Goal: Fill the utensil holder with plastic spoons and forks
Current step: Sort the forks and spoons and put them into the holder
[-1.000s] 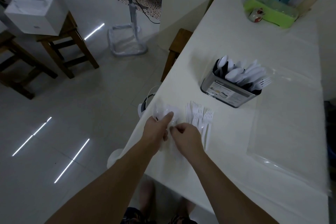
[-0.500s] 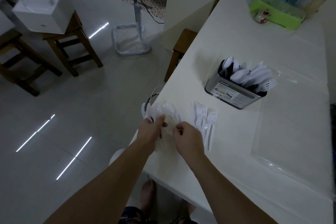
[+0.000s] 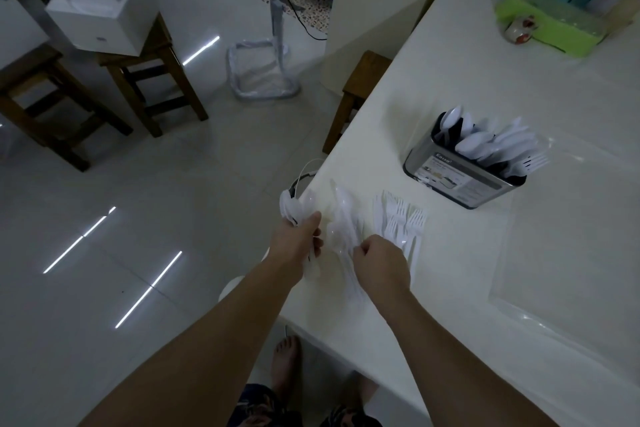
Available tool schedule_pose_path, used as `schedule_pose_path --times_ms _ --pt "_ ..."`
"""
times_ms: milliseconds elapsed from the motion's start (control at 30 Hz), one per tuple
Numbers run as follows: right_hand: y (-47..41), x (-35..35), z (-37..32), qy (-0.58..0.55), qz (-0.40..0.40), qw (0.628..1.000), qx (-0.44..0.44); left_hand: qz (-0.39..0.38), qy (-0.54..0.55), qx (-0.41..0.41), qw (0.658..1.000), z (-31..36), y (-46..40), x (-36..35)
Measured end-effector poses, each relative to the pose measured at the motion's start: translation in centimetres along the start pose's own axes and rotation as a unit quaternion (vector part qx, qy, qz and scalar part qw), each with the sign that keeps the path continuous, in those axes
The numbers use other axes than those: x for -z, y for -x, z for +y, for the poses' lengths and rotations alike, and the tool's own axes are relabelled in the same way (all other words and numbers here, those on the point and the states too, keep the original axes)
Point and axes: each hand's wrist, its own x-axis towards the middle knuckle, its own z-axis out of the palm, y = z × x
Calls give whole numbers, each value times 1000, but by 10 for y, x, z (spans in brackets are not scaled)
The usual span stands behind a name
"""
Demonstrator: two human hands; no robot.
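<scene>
While both hands work at the near left corner of the white table [image 3: 433, 288], the left hand [image 3: 294, 246] grips a bunch of white plastic spoons [image 3: 298, 206], fingers curled round the handles, bowls fanning out toward 11 o'clock past the table edge; the bunch is too blurred to count. At 3 o'clock from it, the right hand [image 3: 381, 262] has its fingers curled down onto the handles of the loose spoons [image 3: 341, 218] lying on the table, though whether it pinches one cannot be told from this view. At least two of those loose spoons are visible, their long axes running from 6 to 12 o'clock with bowls at the far end. Just to the right lies one pile of white forks [image 3: 401, 222], several overlapping and hard to count, handles toward 6 o'clock and tines toward 12. At 1 o'clock from the forks stands one metal holder [image 3: 453, 180], upright, its long side running from 10 to 4 o'clock, already crowded with white spoons and at least one fork, all leaning toward 2 o'clock.
</scene>
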Motion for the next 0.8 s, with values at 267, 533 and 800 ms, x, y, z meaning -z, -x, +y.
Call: schedule_pose_path --times_ms 267,533,800 --pt "36 10 -26 -169 -88 977 97 11 -20 -18 1000 -1 2 -5" --pt "39 -2 -14 -95 -23 991 90 52 -72 -14 996 -2 -5 5" --pt "42 -15 5 53 10 998 39 45 -45 -12 998 -6 -4 6"
